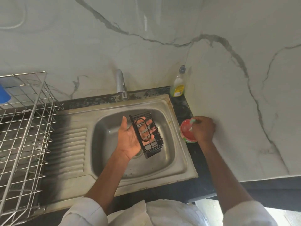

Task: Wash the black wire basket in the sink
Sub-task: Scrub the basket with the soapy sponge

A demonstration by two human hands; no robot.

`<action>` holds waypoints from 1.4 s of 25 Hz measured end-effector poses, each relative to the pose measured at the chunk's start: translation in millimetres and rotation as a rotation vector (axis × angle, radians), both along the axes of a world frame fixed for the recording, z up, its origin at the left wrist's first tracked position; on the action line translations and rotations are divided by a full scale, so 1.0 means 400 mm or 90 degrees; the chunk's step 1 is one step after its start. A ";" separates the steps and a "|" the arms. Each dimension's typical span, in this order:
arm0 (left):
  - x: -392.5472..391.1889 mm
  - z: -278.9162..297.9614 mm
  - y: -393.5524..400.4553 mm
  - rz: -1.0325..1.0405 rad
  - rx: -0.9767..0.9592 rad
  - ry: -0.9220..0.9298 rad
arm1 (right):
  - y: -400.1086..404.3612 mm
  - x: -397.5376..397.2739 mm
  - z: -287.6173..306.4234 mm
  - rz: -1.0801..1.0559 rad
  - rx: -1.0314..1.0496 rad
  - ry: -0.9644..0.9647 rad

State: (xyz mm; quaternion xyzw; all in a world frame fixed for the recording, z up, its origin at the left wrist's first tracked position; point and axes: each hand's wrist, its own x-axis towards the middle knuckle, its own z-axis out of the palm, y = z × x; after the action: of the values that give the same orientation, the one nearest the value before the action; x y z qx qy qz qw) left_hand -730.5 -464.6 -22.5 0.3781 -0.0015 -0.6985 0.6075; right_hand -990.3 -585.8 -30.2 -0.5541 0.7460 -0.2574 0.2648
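Over the steel sink [177, 162], the left hand [130, 137] lies palm up with straight fingers carrying the black wire basket [147, 135], while right of the sink the right hand [203, 128] pinches a green scrubber [192, 122] into a red tub [187, 132] on the worktop [180, 103].

We see the black wire basket [147, 136], a small rectangular rack of thin bars with a looped wire across one face; it lies tilted above the steel sink [162, 163] bowl; the basin is empty of water.
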 end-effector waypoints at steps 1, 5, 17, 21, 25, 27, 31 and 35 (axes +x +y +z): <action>0.001 0.000 0.001 -0.003 -0.002 0.004 | 0.031 0.025 0.037 -0.023 0.006 -0.158; -0.018 0.007 0.005 -0.027 -0.009 0.002 | 0.156 0.222 0.170 0.221 0.044 -0.462; 0.021 0.049 0.048 -0.061 -0.011 -0.066 | 0.226 0.416 0.171 0.449 -0.137 0.089; 0.029 0.046 0.045 -0.059 -0.012 -0.068 | 0.190 0.465 0.170 0.433 -0.170 0.099; 0.051 0.034 0.029 -0.029 -0.024 -0.030 | 0.205 0.421 0.141 0.372 -0.199 0.047; 0.049 0.023 0.024 -0.033 -0.032 -0.040 | 0.201 0.434 0.146 0.322 -0.207 0.042; 0.041 0.025 0.026 -0.011 -0.013 -0.020 | 0.269 0.473 0.154 0.442 -0.200 0.074; 0.026 0.045 0.034 -0.064 -0.001 -0.064 | 0.207 0.460 0.160 0.338 -0.200 0.038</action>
State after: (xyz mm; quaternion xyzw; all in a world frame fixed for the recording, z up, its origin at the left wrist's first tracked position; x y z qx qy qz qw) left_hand -720.2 -451.1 -4.6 0.4120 -0.0516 -0.7082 0.5710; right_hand -806.2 -502.9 33.7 -0.7712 0.5335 -0.2752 0.2119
